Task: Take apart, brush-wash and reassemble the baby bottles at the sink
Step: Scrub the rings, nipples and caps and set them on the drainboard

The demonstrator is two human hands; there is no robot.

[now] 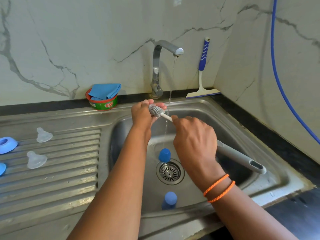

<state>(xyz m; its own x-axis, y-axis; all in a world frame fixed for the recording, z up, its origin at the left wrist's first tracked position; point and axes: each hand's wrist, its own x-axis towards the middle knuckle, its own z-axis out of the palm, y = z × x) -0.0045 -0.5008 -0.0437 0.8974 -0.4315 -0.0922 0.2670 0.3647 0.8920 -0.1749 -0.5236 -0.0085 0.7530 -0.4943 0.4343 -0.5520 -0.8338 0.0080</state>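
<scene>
Over the sink (270,174), my left hand (141,115) grips a small clear teat (152,106), mostly hidden by my fingers. My right hand (194,137) holds a grey bottle brush by its white stem; the ribbed head (157,111) is pushed against the teat and the grey handle (242,158) sticks out to the right. Water runs from the tap (176,51) just right of the brush head. Two blue caps (164,155) (170,199) lie in the basin. Two clear teats (43,135) (35,160) and two blue collar rings (7,144) (2,168) lie on the ribbed drainboard.
A green and red soap tub (102,103) with a blue cloth (104,91) on it stands at the back of the sink. A blue-handled squeegee (202,78) leans in the corner. A blue hose (277,70) hangs on the right wall. The drain strainer (169,172) sits mid-basin.
</scene>
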